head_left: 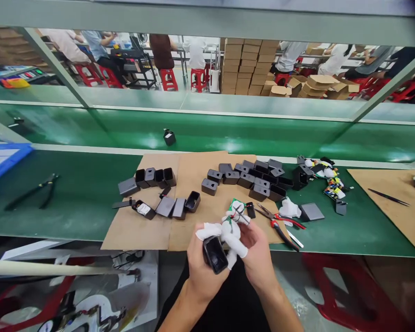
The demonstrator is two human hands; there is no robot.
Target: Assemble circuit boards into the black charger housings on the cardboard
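Note:
My left hand (203, 263) grips a small black plastic housing (215, 254) just below the table's front edge. My right hand (254, 253), fingertips wrapped in white tape, pinches a small green circuit board with wires (238, 210) right above that housing. Both hands are close together, fingers curled. On the brown cardboard sheet (152, 230) in front lie several black housings (252, 177) in a pile and a smaller row of them (155, 177) to the left.
Red-handled pliers (280, 223) lie right of my hands beside a flat grey lid (311, 212). More boards with wires (332, 182) sit at the right, black pliers (34, 190) at the left. One housing (169, 137) rests on the green conveyor belt. People sit on red stools beyond.

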